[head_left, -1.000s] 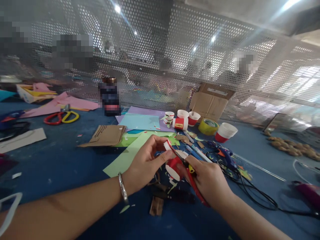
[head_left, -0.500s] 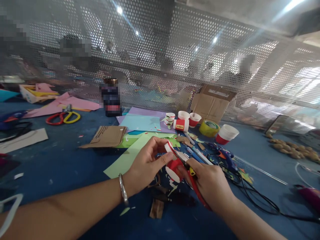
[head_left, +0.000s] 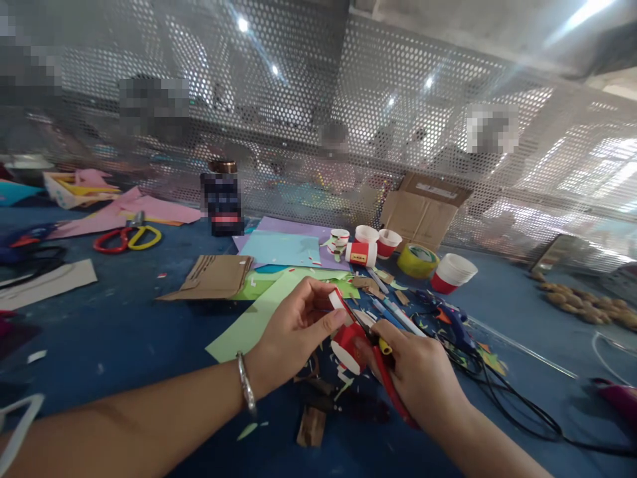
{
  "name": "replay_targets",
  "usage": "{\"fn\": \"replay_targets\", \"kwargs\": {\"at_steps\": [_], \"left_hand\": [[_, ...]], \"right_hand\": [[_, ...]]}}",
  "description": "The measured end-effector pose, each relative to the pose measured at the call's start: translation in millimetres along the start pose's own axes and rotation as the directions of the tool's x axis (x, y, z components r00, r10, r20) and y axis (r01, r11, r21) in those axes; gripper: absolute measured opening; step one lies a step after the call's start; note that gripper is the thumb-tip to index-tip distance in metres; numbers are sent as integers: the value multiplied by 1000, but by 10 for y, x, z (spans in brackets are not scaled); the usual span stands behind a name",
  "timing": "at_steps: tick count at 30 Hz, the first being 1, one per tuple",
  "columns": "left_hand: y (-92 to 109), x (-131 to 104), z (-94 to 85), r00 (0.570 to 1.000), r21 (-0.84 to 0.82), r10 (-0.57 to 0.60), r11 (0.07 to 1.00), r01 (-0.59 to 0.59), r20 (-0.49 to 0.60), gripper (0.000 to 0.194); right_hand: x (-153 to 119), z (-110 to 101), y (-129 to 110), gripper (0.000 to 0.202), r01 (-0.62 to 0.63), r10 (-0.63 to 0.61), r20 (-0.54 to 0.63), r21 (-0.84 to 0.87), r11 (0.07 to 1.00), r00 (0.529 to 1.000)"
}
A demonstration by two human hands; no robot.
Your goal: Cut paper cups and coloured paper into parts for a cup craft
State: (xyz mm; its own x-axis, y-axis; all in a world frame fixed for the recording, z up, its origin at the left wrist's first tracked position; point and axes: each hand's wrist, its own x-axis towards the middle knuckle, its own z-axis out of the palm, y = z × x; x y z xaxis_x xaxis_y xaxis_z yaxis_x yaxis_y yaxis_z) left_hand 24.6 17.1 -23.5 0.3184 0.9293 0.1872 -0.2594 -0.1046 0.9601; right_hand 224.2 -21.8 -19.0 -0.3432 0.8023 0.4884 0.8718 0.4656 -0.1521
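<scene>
Between the thumb and fingers of my left hand [head_left: 293, 328] is a red and white paper strip [head_left: 337, 301], part of a cut paper cup. My right hand [head_left: 418, 365] grips scissors [head_left: 391, 385] with red and yellow handles. Their blades lie against the strip and look nearly closed. Just below the blades hangs the red cup piece [head_left: 348, 348] with its white round end toward me, beside my right fingers. Whether the strip and the cup piece are still joined is hidden by the blades and fingers.
Paper cups [head_left: 361, 253], yellow tape [head_left: 418, 260] and stacked cups [head_left: 452, 272] stand behind my hands. A glue gun [head_left: 455, 325] with a black cable lies right. Cardboard [head_left: 219, 275], coloured paper [head_left: 283, 247] and another pair of scissors [head_left: 127, 238] are left. Scraps surround the pens.
The scissor blades have closed somewhat along the strip, and the handles sit closer together. The whole view has shifted slightly downward; both hands keep nearly the same place.
</scene>
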Motion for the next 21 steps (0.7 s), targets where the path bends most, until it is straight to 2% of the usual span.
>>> {"fn": "replay_targets", "kwargs": {"at_steps": [8,14,18,21], "left_hand": [[-24,20,-36,999,3,28,1000,-28,20,30],[20,145,-169,996,77,83,993,-84,17,34],[22,237,-283,993,44,109,993,-111,44,32],[-3,267,-343,992,24,91,995,-94,87,31]], "right_hand": [[5,12,-3,26,-48,44,42,89,995,998],[14,-35,53,29,-208,189,106,217,954,976],[63,-78,140,24,-286,274,83,241,927,958],[103,-47,202,22,-321,301,112,285,903,947]]}}
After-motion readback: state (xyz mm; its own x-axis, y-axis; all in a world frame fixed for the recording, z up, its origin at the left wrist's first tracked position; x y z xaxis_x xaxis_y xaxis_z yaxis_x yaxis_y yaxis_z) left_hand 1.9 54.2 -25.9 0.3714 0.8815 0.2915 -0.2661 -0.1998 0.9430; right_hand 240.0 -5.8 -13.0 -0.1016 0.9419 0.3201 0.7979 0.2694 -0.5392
